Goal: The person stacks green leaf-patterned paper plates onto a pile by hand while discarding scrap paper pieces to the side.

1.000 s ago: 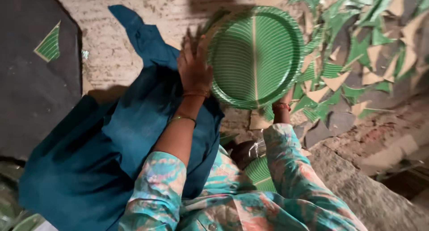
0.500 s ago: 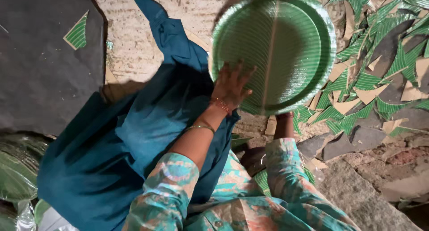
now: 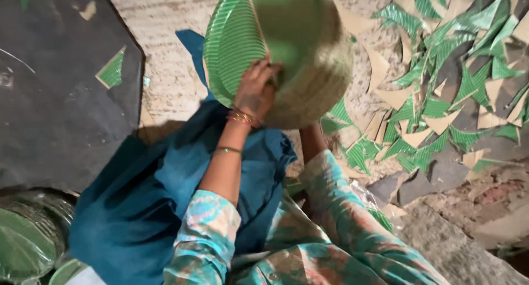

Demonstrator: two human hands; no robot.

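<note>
Green paper plates [image 3: 264, 37], ribbed and stacked into a thick bundle, are held up and tilted in the upper middle of the view, above the person's lap, so that both the striped face of the top plate and the pale edges of the stack show.

Far left, a dark sheet [image 3: 60, 92] lies on the floor with a small green triangular offcut [image 3: 112, 71] on it. Below that, in the bottom corner, another pile of green plates [image 3: 27, 241] sits wrapped in clear plastic. A blue cloth [image 3: 165, 191] spreads over the person's lap, running up under the raised stack.

The left hand [image 3: 254, 92] comes next, with bangles at the wrist; its fingers are curled over the lower rim of the stack, pressed against the top plate's face. The right hand is hidden behind the stack; only its forearm [image 3: 312, 141] and patterned sleeve show reaching up beneath the plates, so I cannot tell how it grips.

To the right, the pale stone floor [image 3: 165, 20] is littered with a wide scatter of green and tan paper trimmings [image 3: 441, 97], mostly triangles, with rougher broken ground [image 3: 468, 241] below them.
</note>
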